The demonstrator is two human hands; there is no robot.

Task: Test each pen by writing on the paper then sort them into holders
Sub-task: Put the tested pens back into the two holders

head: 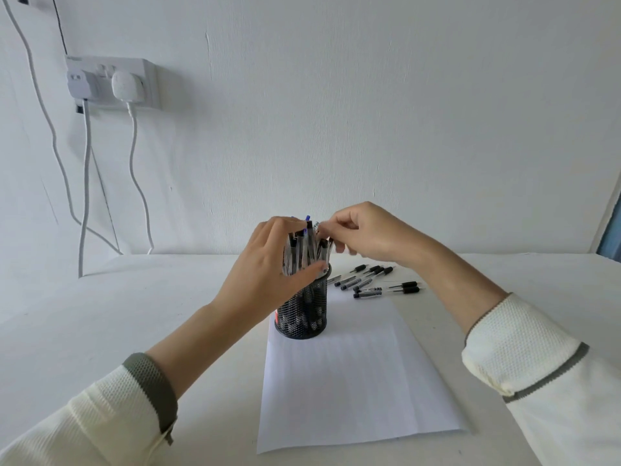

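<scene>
The left hand (268,260) is cupping the bundle of clear-barrelled pens (302,250) standing in the black wire-mesh cylindrical holder (302,314), which is sitting on the far end of the white paper sheet (349,381) on the white desk (100,314); the right hand (366,233) is pinching one pen's top; loose black-gripped pens (373,280) are lying beyond; drawing one out seems underway, and next calls for lifting it straight to the paper.

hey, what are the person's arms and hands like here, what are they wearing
Both hands, the left hand and the right hand, are bare, with no gloves, rings or watch visible. Each forearm is bare up to a pushed-back sleeve: the left sleeve and right sleeve are cream-white textured knit, each edged by a grey-green cuff band.
</scene>
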